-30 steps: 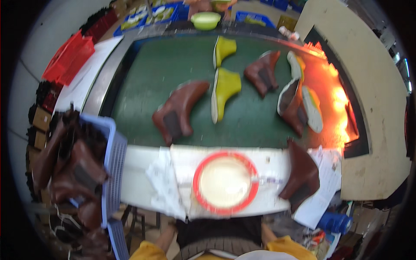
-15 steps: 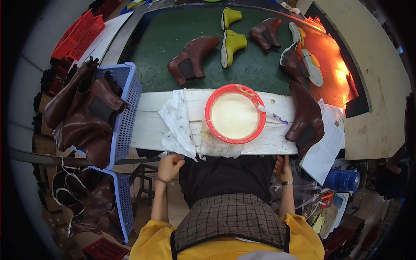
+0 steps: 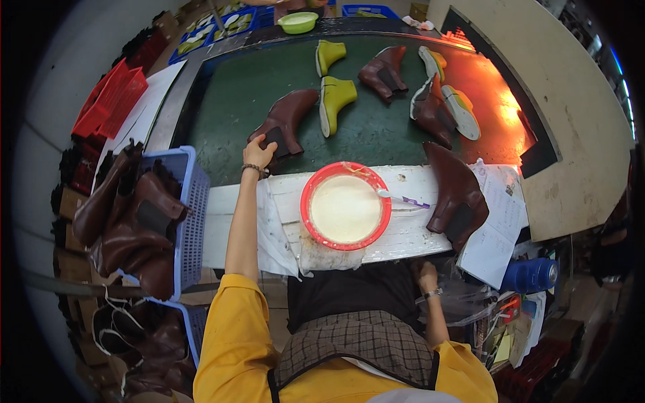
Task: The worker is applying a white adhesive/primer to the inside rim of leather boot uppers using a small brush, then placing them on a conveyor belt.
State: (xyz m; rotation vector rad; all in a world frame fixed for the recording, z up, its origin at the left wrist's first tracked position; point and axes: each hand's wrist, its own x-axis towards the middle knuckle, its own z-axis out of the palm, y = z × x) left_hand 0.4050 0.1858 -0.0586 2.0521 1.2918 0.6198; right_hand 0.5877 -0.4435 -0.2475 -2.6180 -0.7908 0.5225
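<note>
My left hand (image 3: pixel 261 152) reaches over the bench, its fingers closed around the shaft end of a brown ankle boot (image 3: pixel 293 114) with a black elastic side panel. This boot lies on its side on the dark green conveyor belt (image 3: pixel 225 111). My right hand (image 3: pixel 424 277) hangs low beside my lap, below the bench edge; its fingers are small and partly hidden. Between my arms, a red bowl (image 3: pixel 306 223) of cream-coloured liquid stands on the white bench. A toothbrush-like brush (image 3: pixel 410 201) with a purple-and-white handle rests over its rim. Another brown boot (image 3: pixel 457 195) lies right of the bowl.
Yellow boot-shaped lasts (image 3: pixel 336 101) and more brown boots (image 3: pixel 383 74) lie on the belt, toward an orange-glowing heater (image 3: pixel 500 101). A blue basket (image 3: pixel 193 215) of boots stands left. White cloth (image 3: pixel 272 235), papers (image 3: pixel 500 235) and a blue bottle (image 3: pixel 531 275) are nearby. Someone is beyond the green basin (image 3: pixel 297 24).
My left hand has risen from below the bench edge and reached forward to the boot on the belt. My right hand stays low. The view has tilted up, showing more of the far side.
</note>
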